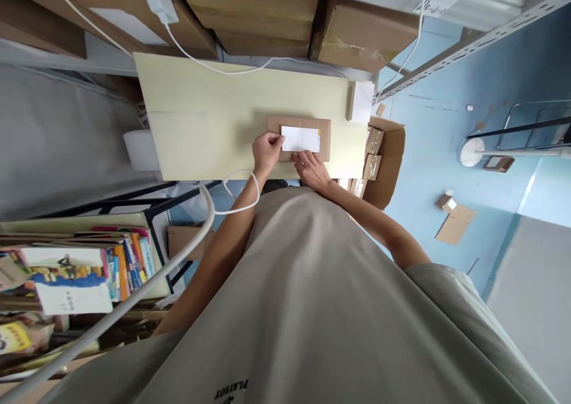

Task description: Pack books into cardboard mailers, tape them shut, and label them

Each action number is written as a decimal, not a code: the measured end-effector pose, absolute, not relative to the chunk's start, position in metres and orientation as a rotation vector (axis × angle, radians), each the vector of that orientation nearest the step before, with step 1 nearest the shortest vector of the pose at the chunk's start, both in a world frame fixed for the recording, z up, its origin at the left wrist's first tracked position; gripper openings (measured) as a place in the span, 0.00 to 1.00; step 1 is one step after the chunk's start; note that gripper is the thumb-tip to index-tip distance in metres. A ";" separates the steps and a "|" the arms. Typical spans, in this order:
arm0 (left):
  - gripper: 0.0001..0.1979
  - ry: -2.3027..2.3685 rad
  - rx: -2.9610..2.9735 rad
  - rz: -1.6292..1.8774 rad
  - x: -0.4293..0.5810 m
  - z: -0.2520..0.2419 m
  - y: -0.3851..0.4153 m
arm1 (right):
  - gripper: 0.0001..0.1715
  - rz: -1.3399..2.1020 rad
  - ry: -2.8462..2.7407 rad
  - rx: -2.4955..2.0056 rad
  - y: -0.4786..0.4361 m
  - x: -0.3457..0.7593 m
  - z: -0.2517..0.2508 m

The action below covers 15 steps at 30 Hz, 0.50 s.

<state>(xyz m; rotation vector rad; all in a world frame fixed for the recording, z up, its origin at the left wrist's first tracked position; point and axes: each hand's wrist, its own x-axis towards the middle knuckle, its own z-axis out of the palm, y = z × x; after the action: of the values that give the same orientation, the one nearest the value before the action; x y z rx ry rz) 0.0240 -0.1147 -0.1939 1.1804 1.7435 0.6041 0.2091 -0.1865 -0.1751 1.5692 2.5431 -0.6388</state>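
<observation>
A small flat brown cardboard package (325,148) lies on the pale yellow tabletop in front of me. On its upper face is a white paper label (300,139) with a small yellow mark near its right end. My left hand (266,152) pinches the label's left edge between thumb and finger. My right hand (312,169) rests at the near edge of the package, fingers stretched out with their tips on the label's lower edge. Whether the label is stuck down, I cannot tell.
The pale yellow table (187,88) has a white box (360,102) at its right end. An open carton (388,154) holding small boxes stands beside it. A white cable (241,72) runs along the back; another loops over my left forearm. Books (129,261) fill a rack at left.
</observation>
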 end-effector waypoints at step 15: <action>0.05 1.571 1.267 0.707 0.014 -0.218 -0.121 | 0.36 -0.609 2.358 1.915 -0.188 0.171 -0.174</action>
<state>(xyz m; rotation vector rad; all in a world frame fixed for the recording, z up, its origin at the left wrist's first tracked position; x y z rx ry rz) 0.0141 -0.1205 -0.2184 1.2668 1.5711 0.7074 0.1711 -0.1880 -0.1736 1.9146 2.3578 -0.6095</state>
